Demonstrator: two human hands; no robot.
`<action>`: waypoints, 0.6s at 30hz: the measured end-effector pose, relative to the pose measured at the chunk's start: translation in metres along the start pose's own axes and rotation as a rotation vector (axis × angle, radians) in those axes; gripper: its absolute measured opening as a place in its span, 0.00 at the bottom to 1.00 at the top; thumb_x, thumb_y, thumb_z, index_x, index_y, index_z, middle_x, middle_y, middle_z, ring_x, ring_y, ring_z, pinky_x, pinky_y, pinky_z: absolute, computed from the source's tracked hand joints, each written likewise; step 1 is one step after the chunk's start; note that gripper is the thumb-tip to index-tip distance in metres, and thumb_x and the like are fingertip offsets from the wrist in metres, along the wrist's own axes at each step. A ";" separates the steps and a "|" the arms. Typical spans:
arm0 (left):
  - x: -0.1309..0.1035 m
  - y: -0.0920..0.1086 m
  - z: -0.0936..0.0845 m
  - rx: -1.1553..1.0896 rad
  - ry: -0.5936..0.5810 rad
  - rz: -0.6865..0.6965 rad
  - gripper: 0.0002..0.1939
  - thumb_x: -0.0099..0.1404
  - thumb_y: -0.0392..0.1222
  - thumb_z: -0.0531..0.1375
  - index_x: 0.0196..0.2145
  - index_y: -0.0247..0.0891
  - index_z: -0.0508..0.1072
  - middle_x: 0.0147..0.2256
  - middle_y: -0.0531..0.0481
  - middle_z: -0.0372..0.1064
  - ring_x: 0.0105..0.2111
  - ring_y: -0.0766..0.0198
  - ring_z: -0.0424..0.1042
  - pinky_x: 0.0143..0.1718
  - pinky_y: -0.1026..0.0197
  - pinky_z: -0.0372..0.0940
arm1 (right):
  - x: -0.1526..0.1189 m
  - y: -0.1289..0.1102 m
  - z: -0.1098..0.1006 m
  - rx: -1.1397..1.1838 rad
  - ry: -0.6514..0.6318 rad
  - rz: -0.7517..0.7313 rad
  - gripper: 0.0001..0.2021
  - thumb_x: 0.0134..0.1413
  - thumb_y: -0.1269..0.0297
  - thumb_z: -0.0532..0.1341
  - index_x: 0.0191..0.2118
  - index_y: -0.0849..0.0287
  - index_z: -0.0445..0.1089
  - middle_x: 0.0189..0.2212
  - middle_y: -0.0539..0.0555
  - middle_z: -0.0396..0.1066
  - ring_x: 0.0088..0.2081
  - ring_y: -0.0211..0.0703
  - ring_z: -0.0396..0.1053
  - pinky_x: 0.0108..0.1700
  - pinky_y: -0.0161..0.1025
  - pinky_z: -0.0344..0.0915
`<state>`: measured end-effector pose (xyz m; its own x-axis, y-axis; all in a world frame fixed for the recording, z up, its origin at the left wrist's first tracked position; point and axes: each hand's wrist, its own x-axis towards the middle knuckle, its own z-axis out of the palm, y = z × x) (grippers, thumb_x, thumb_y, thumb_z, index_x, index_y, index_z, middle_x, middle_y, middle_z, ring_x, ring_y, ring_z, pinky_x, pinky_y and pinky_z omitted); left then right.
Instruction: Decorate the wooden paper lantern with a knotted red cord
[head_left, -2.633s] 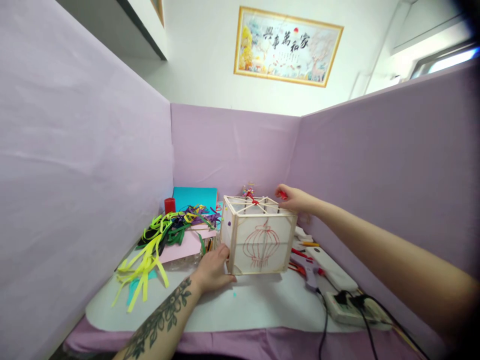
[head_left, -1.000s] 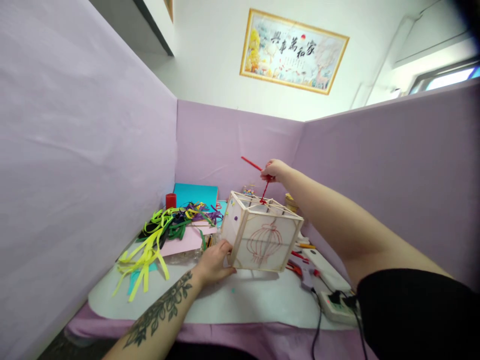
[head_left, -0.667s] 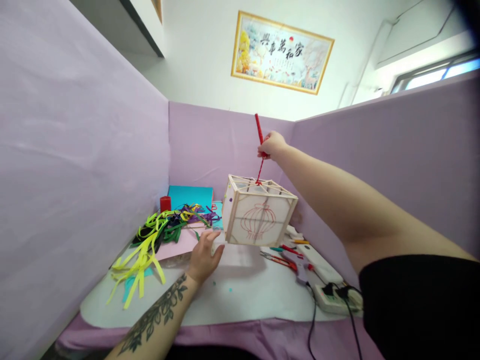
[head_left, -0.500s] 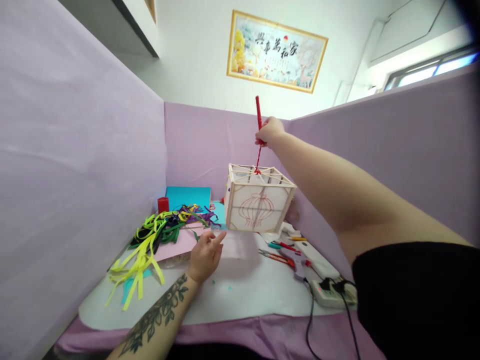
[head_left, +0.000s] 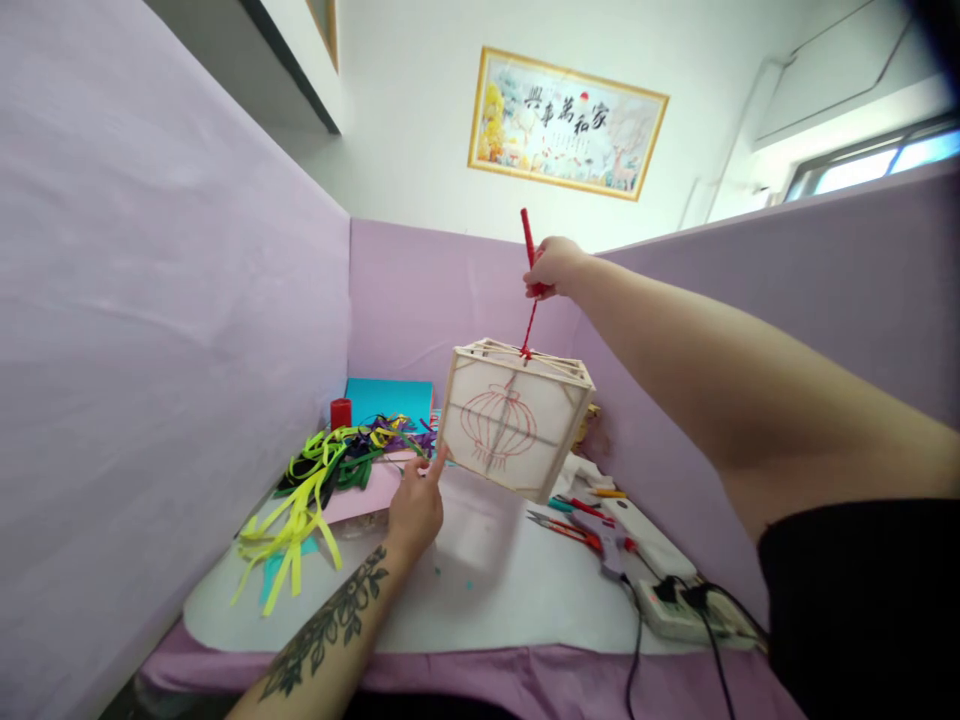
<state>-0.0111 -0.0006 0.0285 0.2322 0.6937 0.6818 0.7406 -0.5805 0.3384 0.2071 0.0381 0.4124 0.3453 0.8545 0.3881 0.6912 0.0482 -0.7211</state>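
Bright light, glaring window point(head_left: 862, 172) (dark blurred corner above), soft shadow on table point(head_left: 525, 615)

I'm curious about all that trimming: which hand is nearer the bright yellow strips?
Left. The left hand is to the right of the yellow strips; the right hand is higher and farther away, gripping the red stick.

White box-shaped lantern point(head_left: 517, 420): matt, translucent paper-like panels point(head_left: 487, 400), pale bare-wood frame point(head_left: 566, 445). Thin red twisted cord point(head_left: 530, 325) looks fibrous. Lilac pistol-shaped glue gun point(head_left: 611, 550): smooth plastic. Orange-handled snips point(head_left: 583, 537): grey metal blades point(head_left: 550, 523). Purple tablecloth point(head_left: 450, 672): creased matt fabric.
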 end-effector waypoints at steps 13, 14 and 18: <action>0.000 -0.006 -0.001 -0.065 0.304 -0.007 0.32 0.62 0.31 0.52 0.63 0.41 0.56 0.45 0.41 0.59 0.41 0.56 0.68 0.39 0.55 0.68 | -0.010 -0.005 -0.006 -0.139 0.018 -0.135 0.22 0.43 0.70 0.72 0.42 0.61 0.62 0.30 0.55 0.71 0.28 0.45 0.75 0.29 0.44 0.75; 0.001 -0.007 -0.002 -0.072 0.318 -0.004 0.31 0.63 0.31 0.52 0.63 0.41 0.56 0.45 0.41 0.59 0.40 0.56 0.68 0.38 0.55 0.68 | -0.012 -0.004 -0.005 -0.148 0.009 -0.141 0.21 0.43 0.70 0.72 0.41 0.61 0.62 0.29 0.54 0.70 0.26 0.44 0.74 0.28 0.44 0.75; 0.000 -0.007 -0.009 -0.122 0.428 0.022 0.29 0.67 0.36 0.51 0.65 0.40 0.51 0.45 0.40 0.59 0.43 0.56 0.67 0.42 0.53 0.68 | -0.014 -0.001 -0.004 -0.166 -0.037 -0.143 0.20 0.42 0.72 0.73 0.39 0.61 0.63 0.25 0.50 0.68 0.24 0.42 0.72 0.26 0.41 0.75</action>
<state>-0.0214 -0.0001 0.0320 -0.0538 0.4565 0.8881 0.6526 -0.6571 0.3772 0.2042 0.0234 0.4100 0.2151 0.8634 0.4564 0.8275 0.0871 -0.5547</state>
